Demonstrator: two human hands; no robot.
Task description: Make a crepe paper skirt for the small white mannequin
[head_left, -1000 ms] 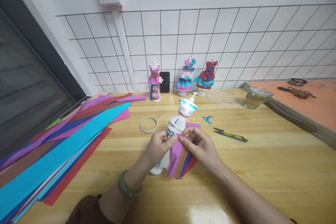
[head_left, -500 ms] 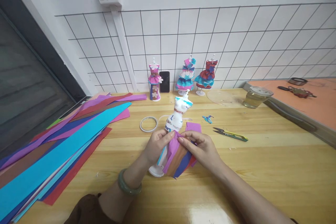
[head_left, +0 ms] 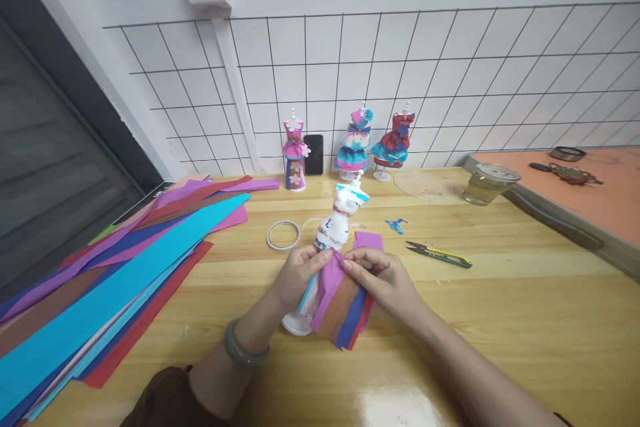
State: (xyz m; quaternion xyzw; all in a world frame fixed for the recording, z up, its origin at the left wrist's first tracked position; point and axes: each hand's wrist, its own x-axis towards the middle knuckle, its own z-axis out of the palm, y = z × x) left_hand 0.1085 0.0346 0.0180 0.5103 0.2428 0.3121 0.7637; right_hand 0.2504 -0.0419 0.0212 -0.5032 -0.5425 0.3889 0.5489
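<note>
A small white dress-form mannequin (head_left: 334, 227) leans slightly on its round base, with traces of blue and brown on its body. Layered strips of crepe paper (head_left: 338, 307) in purple, brown, blue and red hang in front of its lower half. My left hand (head_left: 300, 275) pinches the top edge of the strips at the mannequin's hip. Close beside it, my right hand (head_left: 381, 277) pinches the gathered purple top between thumb and fingers. A folded purple strip (head_left: 369, 240) shows behind my right hand. My fingers hide part of the paper's upper edge.
Long coloured paper strips (head_left: 125, 280) cover the left side. Beyond the mannequin are a tape roll (head_left: 269, 236), thread snips (head_left: 440, 254) and a blue scrap (head_left: 397, 225). Dressed mannequins (head_left: 355, 143) and a phone (head_left: 313, 155) line the wall. A lidded cup (head_left: 489, 185) stands right.
The brown, blue and red layers have spread and swung lower toward me. Both hands keep their pinch at the mannequin's hip, almost in the same place.
</note>
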